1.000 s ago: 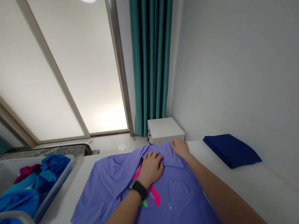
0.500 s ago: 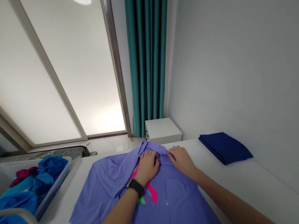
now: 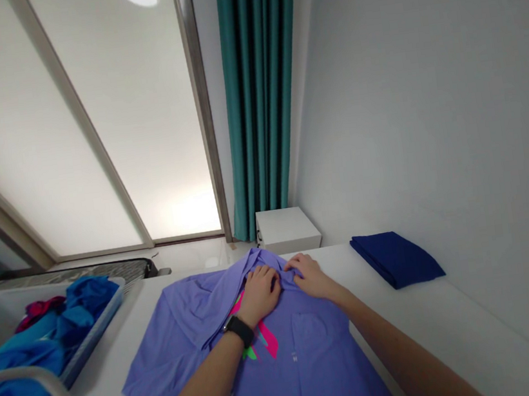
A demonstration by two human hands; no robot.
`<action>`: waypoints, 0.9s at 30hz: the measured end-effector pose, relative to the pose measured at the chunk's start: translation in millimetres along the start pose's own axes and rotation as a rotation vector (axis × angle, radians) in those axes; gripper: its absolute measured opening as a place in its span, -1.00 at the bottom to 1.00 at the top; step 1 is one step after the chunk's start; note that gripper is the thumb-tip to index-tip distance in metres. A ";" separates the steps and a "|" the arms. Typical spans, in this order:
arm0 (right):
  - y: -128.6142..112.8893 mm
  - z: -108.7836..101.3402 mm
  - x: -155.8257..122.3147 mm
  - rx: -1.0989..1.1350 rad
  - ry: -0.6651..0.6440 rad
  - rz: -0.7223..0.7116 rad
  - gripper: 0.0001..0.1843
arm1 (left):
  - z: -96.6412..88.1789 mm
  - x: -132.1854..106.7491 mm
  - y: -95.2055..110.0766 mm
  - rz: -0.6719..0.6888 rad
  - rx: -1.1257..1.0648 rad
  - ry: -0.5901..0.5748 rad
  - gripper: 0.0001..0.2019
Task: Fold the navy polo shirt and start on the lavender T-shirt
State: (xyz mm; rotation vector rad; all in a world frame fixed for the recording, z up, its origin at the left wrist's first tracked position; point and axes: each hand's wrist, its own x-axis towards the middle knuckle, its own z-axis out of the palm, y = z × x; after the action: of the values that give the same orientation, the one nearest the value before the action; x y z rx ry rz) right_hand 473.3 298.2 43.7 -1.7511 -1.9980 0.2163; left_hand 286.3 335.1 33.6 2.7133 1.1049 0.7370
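Note:
A purple shirt (image 3: 330, 365) lies spread over the white table, collar at the far end and a chest pocket on its right half. One front is partly turned back, baring a pink and green print (image 3: 270, 341) under my left wrist. My left hand (image 3: 261, 292), wearing a black watch (image 3: 239, 330), is closed on the shirt's front edge just below the collar. Close beside it, my right hand (image 3: 310, 276) pinches the shirt at the right of the collar. The fingertips of both hands are partly hidden by the cloth.
On the table's right lies a folded navy cloth (image 3: 397, 260) by the wall. A plastic basket (image 3: 117, 302) with blue and red clothes stands left, a pale curved tube (image 3: 59, 394) in front. Beyond the table's far edge are a white cabinet (image 3: 288, 227) and green curtain (image 3: 260, 107).
My right hand has shifted left along the collar, closer to my left hand, and its fingers have drawn in on the fabric. My left hand keeps its place.

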 end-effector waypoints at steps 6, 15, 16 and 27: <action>-10.7 -12.1 -11.5 0.074 -0.022 0.018 -0.92 | 4.7 -1.4 -3.1 -0.034 -0.071 0.024 -0.73; -18.6 -12.4 -40.1 0.155 0.101 -0.068 -0.87 | -4.4 -1.9 2.9 0.024 -0.042 0.022 -0.54; -18.0 -9.6 -42.4 0.138 0.125 -0.066 -0.87 | -7.8 -1.7 5.1 0.039 -0.038 0.024 -0.57; -25.1 -1.4 -58.7 -0.045 0.166 -0.148 -0.89 | -23.4 3.0 8.8 0.294 -0.135 -0.071 -0.79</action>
State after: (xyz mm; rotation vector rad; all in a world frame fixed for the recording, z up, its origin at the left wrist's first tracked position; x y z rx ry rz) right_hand 455.9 236.9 41.0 -1.5830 -2.0136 -0.0226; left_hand 282.4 329.1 57.8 2.7902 0.6239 0.7165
